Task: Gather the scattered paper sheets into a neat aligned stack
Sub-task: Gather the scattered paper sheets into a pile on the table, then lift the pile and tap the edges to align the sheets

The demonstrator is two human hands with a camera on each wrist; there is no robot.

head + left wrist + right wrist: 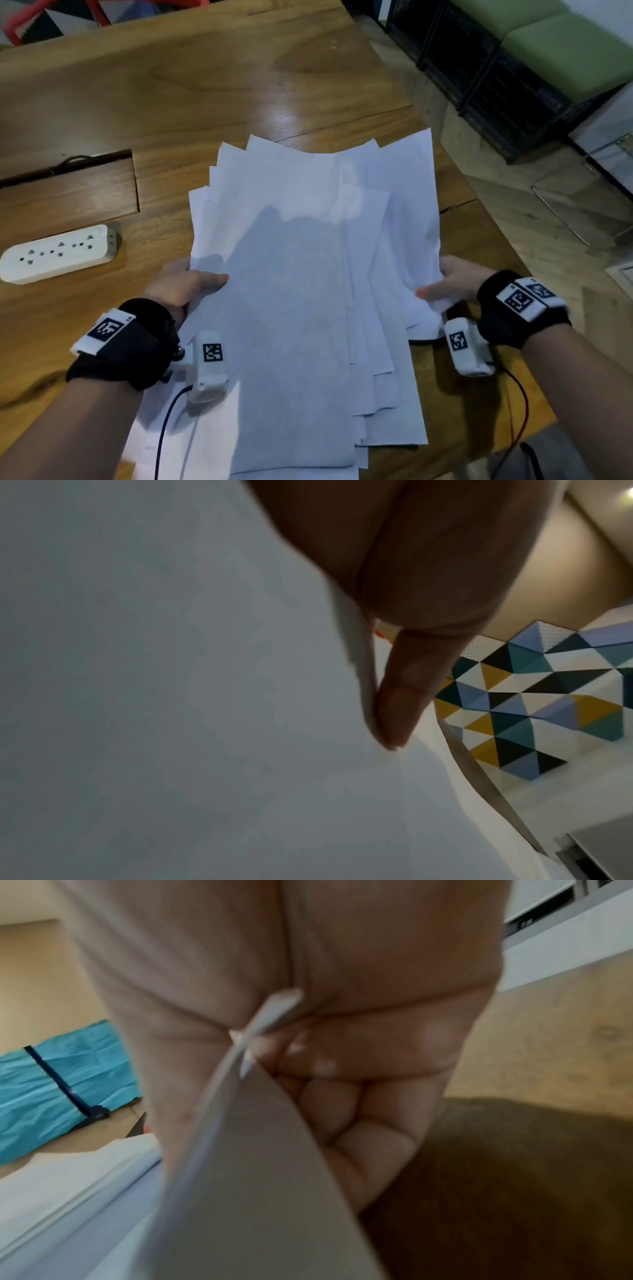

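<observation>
Roughly ten paper sheets [294,274] (one power strip [58,253])

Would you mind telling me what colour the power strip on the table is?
White; the power strip shows best in the head view.

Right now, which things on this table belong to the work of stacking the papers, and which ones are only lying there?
Belong to the job:
paper sheets, fanned out and not yet aligned
left hand, gripping their left edge
right hand, gripping their right edge

Just lying about:
power strip, on the table left of the sheets
</observation>
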